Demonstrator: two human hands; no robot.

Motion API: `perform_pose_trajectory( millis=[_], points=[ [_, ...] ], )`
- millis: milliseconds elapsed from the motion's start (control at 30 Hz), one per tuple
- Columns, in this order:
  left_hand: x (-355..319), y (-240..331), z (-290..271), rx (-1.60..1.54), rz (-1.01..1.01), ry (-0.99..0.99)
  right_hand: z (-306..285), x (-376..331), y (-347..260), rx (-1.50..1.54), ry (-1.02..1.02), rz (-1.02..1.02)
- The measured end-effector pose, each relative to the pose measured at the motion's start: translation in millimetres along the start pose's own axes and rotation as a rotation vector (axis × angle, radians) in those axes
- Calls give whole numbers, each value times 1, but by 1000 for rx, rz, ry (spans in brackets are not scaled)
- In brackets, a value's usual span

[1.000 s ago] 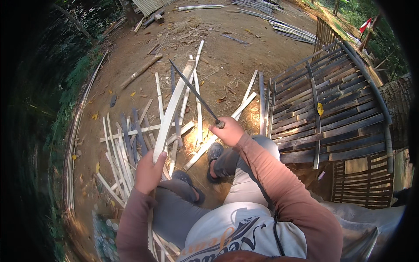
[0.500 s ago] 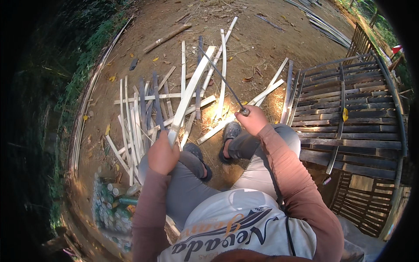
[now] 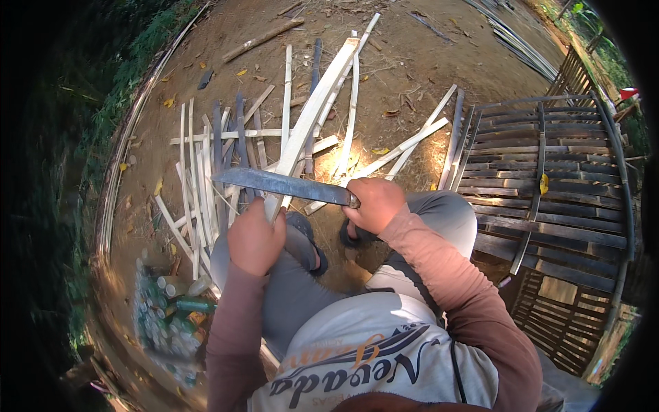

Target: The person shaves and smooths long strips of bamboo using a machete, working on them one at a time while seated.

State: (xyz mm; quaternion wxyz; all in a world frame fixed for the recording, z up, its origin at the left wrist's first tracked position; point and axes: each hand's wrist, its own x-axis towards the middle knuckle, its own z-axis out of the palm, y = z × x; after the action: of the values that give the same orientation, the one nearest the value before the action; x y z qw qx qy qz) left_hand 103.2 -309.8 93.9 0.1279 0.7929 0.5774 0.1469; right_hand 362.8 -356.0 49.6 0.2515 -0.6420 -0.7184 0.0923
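My left hand [image 3: 255, 235] grips the near end of a long pale bamboo strip [image 3: 314, 108], which slants up and away to the right over the ground. In my right hand [image 3: 376, 203] is the handle of a machete [image 3: 285, 185]. Its broad grey blade points left and lies across the strip just beyond my left fingers; whether the edge touches the wood I cannot tell. Beyond my feet, several split bamboo strips [image 3: 206, 172], pale and dark, lie criss-crossed on the dirt.
On the right stands a bamboo slat platform [image 3: 549, 185] with a yellow leaf on it. Plastic bottles [image 3: 168, 309] are heaped at the lower left. A log [image 3: 263, 39] lies farther off, and long poles [image 3: 518, 44] rest at the far right. Green bushes [image 3: 147, 75] line the left.
The machete has swung from pointing up and away to lying across the bamboo strip, blade to the left. My right hand has moved left and slightly down; my left hand keeps its grip.
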Motion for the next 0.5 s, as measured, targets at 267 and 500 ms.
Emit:
perform_pose_trajectory(
  millis=[267, 500],
  points=[
    [-2, -5, 2, 1, 15, -62, 2, 28, 16, -114, -54, -12],
    [6, -16, 5, 38, -93, -92, 26, 37, -13, -18, 16, 10]
  ],
)
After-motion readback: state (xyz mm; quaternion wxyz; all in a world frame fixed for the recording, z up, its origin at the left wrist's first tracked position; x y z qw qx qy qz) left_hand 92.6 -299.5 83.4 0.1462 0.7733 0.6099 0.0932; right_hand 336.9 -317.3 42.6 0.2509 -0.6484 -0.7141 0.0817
